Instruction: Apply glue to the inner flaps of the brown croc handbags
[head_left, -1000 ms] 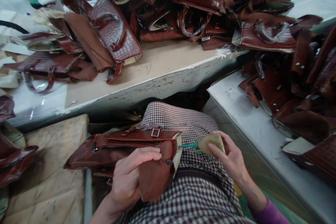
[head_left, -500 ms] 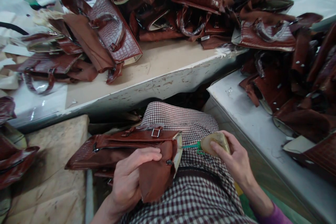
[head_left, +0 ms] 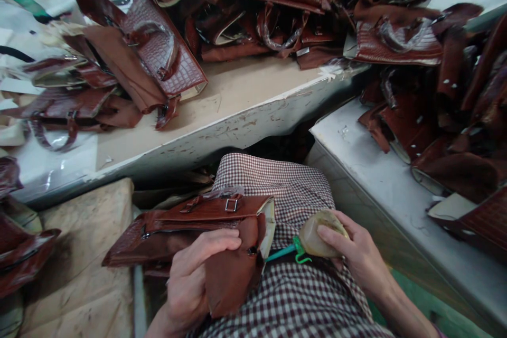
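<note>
Across my lap lies a brown leather handbag [head_left: 174, 224], with a buckle on its upper panel and a zip along its opening. My left hand [head_left: 194, 274] grips the bag's loose brown lining flap near its right end, thumb hidden beneath. In my right hand [head_left: 356, 245] is a soft yellowish glue bottle [head_left: 319, 233], squeezed between thumb and fingers. A thin teal nozzle [head_left: 280, 253], tied with green string, points left from it. Its tip meets the pale raw edge [head_left: 268, 224] at the bag's right end; exact contact is hard to make out.
Piles of similar brown handbags [head_left: 166, 53] cover the bench [head_left: 237, 90] ahead. More unfinished bags [head_left: 443, 121] sit on the white table [head_left: 344, 142] at right. A paper-covered board [head_left: 83, 253] stands at left, with bag parts [head_left: 24, 253] on it.
My right hand has lowered the bottle, and the nozzle has moved from the upper part of the bag's pale end edge to a lower part. My left hand keeps its grip.
</note>
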A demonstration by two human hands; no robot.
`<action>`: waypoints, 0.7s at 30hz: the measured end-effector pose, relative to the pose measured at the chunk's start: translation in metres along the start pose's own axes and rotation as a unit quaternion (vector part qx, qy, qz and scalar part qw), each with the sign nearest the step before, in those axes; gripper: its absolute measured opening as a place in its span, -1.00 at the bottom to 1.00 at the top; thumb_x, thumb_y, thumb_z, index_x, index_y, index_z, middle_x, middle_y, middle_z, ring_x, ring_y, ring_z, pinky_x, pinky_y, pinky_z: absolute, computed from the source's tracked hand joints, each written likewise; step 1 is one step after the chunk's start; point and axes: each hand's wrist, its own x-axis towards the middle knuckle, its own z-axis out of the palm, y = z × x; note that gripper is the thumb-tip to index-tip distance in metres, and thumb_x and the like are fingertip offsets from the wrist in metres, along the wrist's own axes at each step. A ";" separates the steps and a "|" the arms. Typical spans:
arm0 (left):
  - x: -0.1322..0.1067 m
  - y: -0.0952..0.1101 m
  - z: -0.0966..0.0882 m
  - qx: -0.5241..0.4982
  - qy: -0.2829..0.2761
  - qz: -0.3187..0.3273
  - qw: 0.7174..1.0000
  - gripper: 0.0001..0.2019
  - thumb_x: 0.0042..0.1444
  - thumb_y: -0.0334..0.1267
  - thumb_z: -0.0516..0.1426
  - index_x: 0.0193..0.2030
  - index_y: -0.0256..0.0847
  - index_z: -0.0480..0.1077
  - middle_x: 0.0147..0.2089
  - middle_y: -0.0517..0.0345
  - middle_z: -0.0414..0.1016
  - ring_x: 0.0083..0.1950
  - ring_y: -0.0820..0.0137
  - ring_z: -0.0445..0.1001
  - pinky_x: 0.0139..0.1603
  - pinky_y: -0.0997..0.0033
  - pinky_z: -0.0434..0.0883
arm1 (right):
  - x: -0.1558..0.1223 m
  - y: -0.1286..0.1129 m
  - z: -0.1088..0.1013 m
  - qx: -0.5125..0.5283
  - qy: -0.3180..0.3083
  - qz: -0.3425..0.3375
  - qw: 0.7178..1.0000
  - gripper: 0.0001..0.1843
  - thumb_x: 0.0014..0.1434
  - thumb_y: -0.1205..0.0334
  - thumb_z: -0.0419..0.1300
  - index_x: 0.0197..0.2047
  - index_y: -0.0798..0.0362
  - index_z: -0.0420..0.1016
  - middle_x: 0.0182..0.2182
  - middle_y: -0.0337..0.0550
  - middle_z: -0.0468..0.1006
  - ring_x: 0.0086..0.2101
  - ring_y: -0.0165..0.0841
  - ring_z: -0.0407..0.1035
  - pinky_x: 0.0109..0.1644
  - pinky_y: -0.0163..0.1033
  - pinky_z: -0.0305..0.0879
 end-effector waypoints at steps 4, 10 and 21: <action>-0.002 -0.002 0.001 -0.007 0.004 -0.011 1.000 -0.73 0.33 -0.14 0.07 -0.13 -0.18 0.58 -0.16 0.00 0.67 -0.11 0.26 0.64 -0.08 0.41 0.57 | -0.001 0.006 0.003 0.068 -0.015 0.010 0.998 -0.54 0.08 -0.07 0.42 -0.10 0.07 0.54 -0.49 -0.24 0.47 -0.67 -0.51 0.14 -0.72 -0.44 0.05; 0.005 -0.012 0.001 0.030 0.047 -0.072 0.996 -0.76 0.34 -0.28 0.04 -0.08 -0.15 0.55 -0.04 0.02 0.60 0.01 0.25 0.57 0.04 0.29 0.55 | 0.015 0.014 -0.004 0.307 -0.001 0.066 0.950 -0.65 0.02 0.02 0.46 -0.34 0.11 0.53 -0.61 -0.29 0.33 -0.68 -0.54 0.10 -0.74 -0.51 0.03; 0.084 -0.017 -0.031 0.250 -0.069 -0.165 0.951 -0.89 0.19 -0.25 0.19 -0.33 -0.16 0.52 -0.39 0.11 0.54 -0.32 0.28 0.53 -0.29 0.42 0.45 | 0.016 -0.013 -0.007 0.481 -0.060 -0.020 0.874 -0.66 0.23 0.06 0.12 -0.11 0.11 0.56 -0.33 -0.05 0.47 -0.68 -0.54 -0.03 -0.69 -0.44 0.14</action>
